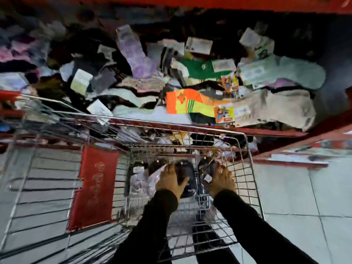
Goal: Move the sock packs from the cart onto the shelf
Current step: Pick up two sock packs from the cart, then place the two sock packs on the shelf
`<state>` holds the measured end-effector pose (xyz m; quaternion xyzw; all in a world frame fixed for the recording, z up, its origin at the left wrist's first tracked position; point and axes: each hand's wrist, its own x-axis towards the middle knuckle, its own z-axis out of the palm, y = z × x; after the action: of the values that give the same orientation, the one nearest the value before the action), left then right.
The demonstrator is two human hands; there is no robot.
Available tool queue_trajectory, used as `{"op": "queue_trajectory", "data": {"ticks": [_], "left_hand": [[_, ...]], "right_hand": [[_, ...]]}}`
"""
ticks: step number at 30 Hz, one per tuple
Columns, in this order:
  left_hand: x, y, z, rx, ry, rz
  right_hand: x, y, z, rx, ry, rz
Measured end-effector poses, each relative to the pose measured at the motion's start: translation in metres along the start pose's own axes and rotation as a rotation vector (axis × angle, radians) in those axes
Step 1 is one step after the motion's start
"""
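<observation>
Both my hands reach down into the wire cart. My left hand and my right hand press against the two sides of a bundle of dark sock packs lying at the cart's bottom, fingers curled around it. A clear-wrapped pack lies just left of my left hand. Beyond the cart, the red shelf is heaped with mixed sock packs, among them an orange and yellow pair near its front edge.
A red flap hangs on the cart's folding seat to the left. A lower red shelf edge juts out on the right over the tiled floor. The view is blurred.
</observation>
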<state>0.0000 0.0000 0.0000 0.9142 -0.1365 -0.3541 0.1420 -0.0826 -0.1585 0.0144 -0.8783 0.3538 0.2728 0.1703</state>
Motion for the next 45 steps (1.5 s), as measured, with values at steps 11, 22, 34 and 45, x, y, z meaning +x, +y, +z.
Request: {"op": "queue_trajectory", "data": {"ticks": [11, 22, 34, 45], "left_hand": [[0.056, 0.013, 0.085, -0.187, -0.063, -0.39], [0.052, 0.019, 0.061, -0.316, -0.012, -0.415], [-0.05, 0.017, -0.078, -0.439, 0.269, -0.151], [-0.122, 0.047, -0.226, -0.477, 0.698, 0.275]], "right_hand": [[0.052, 0.007, 0.062, 0.002, 0.01, 0.077], [0.048, 0.01, 0.046, 0.174, 0.003, 0.079], [-0.068, -0.032, -0.057, 0.476, 0.275, 0.096], [-0.139, -0.086, -0.178, 0.726, 0.767, -0.191]]}}
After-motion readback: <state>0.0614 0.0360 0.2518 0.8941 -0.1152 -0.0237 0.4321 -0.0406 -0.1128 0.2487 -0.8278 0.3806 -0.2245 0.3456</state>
